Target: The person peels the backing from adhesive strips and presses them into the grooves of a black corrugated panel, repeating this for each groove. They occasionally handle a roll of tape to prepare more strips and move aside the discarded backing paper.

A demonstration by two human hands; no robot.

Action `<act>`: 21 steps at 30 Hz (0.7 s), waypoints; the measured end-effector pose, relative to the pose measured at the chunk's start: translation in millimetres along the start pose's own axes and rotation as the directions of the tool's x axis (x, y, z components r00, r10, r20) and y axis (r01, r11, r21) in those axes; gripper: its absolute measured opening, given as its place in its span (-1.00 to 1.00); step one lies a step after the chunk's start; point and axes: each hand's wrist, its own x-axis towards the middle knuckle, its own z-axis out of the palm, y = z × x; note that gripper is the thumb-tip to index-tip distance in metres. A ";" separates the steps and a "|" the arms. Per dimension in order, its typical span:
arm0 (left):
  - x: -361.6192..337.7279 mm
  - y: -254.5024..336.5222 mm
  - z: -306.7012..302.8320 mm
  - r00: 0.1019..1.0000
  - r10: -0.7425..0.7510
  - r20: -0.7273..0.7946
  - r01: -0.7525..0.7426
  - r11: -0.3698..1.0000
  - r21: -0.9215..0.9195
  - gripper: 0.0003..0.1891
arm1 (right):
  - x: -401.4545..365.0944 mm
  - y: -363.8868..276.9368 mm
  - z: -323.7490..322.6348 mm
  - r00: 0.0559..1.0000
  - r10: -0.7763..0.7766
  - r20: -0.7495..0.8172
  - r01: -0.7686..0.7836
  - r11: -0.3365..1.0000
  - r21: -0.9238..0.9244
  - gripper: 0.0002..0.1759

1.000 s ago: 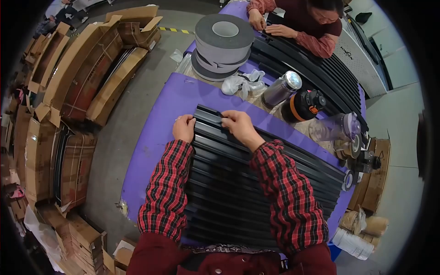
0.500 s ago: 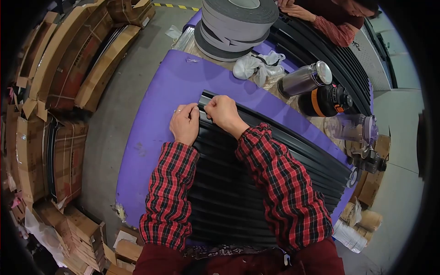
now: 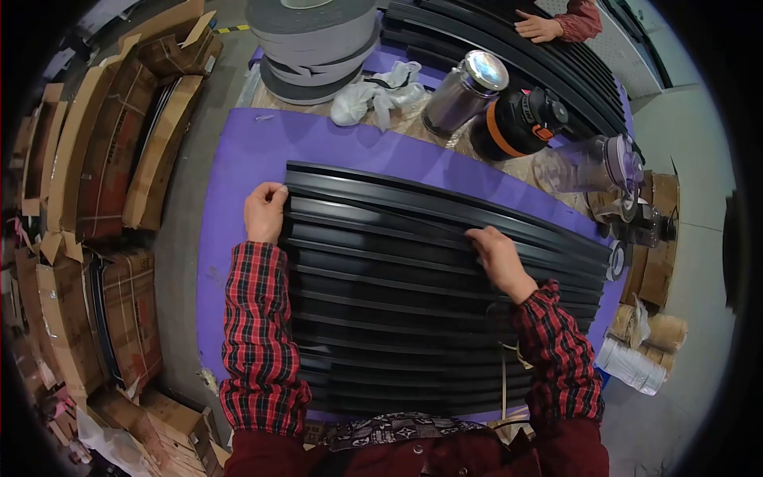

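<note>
Long black ribbed profiles lie side by side across the purple table padding. At their left end, near the far edge, my left hand is closed, its thumb and forefinger pinching the end of one profile. My right hand is farther right over the same profiles. Its fingers are pinched on a thin dark strip, which slants from near my left hand across the profile. Whether the strip is also under my left fingertips is hidden.
Grey foam tape rolls are stacked at the back, beside a crumpled plastic bag. A steel flask, a black bottle and a clear bottle line the far edge. Another person's hand rests on other profiles. Cardboard boxes stand left.
My hands were together at the profile's end. My right hand has moved right along the profiles, with the thin strip stretched behind it. The view has shifted.
</note>
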 end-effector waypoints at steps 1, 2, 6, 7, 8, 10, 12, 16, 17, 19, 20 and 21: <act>-1.0 3.2 0.2 1.000 0.017 0.021 -0.017 0.999 -0.038 -0.85 | -12.9 13.1 -9.4 0.999 0.035 -0.034 -0.034 0.999 0.036 -0.76; -2.6 6.6 -0.2 0.999 0.039 0.027 -0.037 0.996 -0.080 -0.89 | -24.7 21.9 -17.2 0.995 0.073 -0.068 -0.068 0.995 0.072 -0.76; 7.7 -7.8 -9.2 0.993 0.059 0.101 -0.057 0.998 -0.028 -0.89 | -52.0 53.3 -37.5 0.963 0.165 -0.212 -0.137 0.981 0.139 -0.79; 10.7 -11.0 -11.6 0.991 0.061 0.123 -0.060 0.998 -0.013 -0.88 | -56.1 51.2 -48.0 0.922 0.368 -0.116 -0.319 0.896 0.309 -0.84; 13.5 -14.1 -14.9 0.988 0.063 0.141 -0.064 0.998 0.004 -0.87 | -61.7 59.4 -50.1 0.915 0.375 -0.149 -0.312 0.892 0.325 -0.85; 19.4 -20.5 -21.3 0.983 0.024 0.184 -0.023 1.000 -0.006 -0.86 | -67.6 69.6 -51.0 0.873 0.450 -0.189 -0.339 0.838 0.427 -0.86; 23.9 -23.6 -27.1 0.979 -0.012 0.204 0.013 1.000 -0.002 -0.86 | -68.9 82.5 -49.5 0.836 0.517 -0.184 -0.395 0.800 0.452 -0.86; 23.2 -24.1 -28.5 0.980 -0.074 0.187 0.083 0.996 -0.045 -0.86 | -63.3 101.8 -50.8 0.777 0.630 -0.015 -0.464 0.587 0.664 -0.88; 23.6 -24.5 -29.4 0.978 -0.072 0.198 0.081 0.996 -0.041 -0.86 | -62.3 103.7 -51.4 0.777 0.623 0.092 -0.436 0.428 0.792 -0.90; 23.2 -22.7 -30.2 0.977 -0.054 0.208 0.062 0.997 -0.034 -0.87 | -61.3 101.4 -58.5 0.779 0.606 0.160 -0.427 0.326 0.844 -0.90; 23.6 -22.2 -29.9 0.975 -0.054 0.214 0.062 0.998 -0.032 -0.87 | -61.7 100.9 -61.2 0.789 0.571 0.225 -0.415 0.227 0.881 -0.91; 22.3 -19.4 -29.3 0.977 -0.071 0.204 0.079 0.996 -0.030 -0.87 | -63.0 101.8 -61.5 0.787 0.574 0.226 -0.416 0.224 0.881 -0.91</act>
